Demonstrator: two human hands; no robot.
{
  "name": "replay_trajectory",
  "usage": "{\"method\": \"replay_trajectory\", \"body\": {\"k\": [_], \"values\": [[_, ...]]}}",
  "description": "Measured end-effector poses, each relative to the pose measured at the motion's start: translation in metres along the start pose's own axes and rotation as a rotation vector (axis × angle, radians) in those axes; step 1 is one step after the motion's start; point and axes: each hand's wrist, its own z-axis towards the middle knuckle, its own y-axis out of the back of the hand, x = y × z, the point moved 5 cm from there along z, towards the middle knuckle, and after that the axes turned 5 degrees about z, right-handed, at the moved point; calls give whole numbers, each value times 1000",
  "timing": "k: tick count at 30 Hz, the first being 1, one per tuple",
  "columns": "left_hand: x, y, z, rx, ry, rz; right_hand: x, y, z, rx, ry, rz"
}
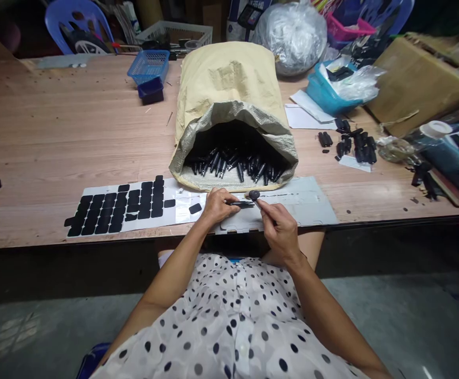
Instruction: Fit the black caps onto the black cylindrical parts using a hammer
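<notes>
My left hand (pixel 218 206) pinches a slim black plastic piece (pixel 245 204) low over the grey board (pixel 312 200) at the table's front edge. In my right hand (pixel 280 227), closed around its handle, is a small hammer (pixel 254 195) with a dark round head, just above that piece. Whether the two touch, I cannot tell. Straight ahead lies a cream woven sack (pixel 229 73), its mouth towards me, with many slim black parts (pixel 223 164) inside. Left of my left hand, rows of black rounded rectangular pads (pixel 107 210) lie on a white sheet, and one loose pad (pixel 195 209) lies closer.
Black parts (pixel 358 145) lie in a group at right, near a clear bottle (pixel 430 137) and a cardboard box (pixel 422 79). A turquoise basket (pixel 324 95) stands behind them. At back left are a blue basket (pixel 150 63) and a small navy tray (pixel 150 92).
</notes>
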Motion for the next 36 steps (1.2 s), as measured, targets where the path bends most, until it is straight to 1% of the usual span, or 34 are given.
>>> {"method": "replay_trajectory", "body": {"k": [6,8,10,12,14,16,18,20,22,24,26,28,30,31,32,34,36], "values": [[1,-1,1,-5,-2,-13,-6,-5,-9,53,-35,-65],[2,1,2,-11,3,-44,-6,-3,-8,31,-29,-60],[3,4,0,-5,14,-138,-7,6,-2,-39,-13,-67],[6,8,-4,15,56,-342,-13,20,5,-129,-20,-116],[10,11,-11,17,139,-628,-29,36,11,-220,-60,-212],[14,11,-21,11,250,-907,-55,54,15,-308,-112,-364],[14,7,-32,27,354,-1123,-85,68,17,-378,-178,-498],[12,1,-41,61,425,-1271,-110,76,18,-373,-213,-565],[10,-3,-48,78,474,-1354,-121,79,18,-368,-219,-591],[8,-6,-52,83,515,-1388,-113,76,17,-378,-215,-595],[6,-7,-54,85,536,-1390,-88,65,14,-360,-204,-543],[3,-8,-54,93,526,-1378,-55,42,11,-236,-167,-339],[-1,-8,-54,98,499,-1373,-23,8,7,-20,-170,-32],[-2,-9,-55,103,480,-1372,-9,-7,5,73,-183,88],[-4,-10,-55,111,457,-1371,3,-20,3,133,-185,164],[-7,-12,-56,129,408,-1364,19,-35,1,141,-165,215],[-7,-14,-59,147,380,-1353,25,-41,2,129,-159,226]]}}
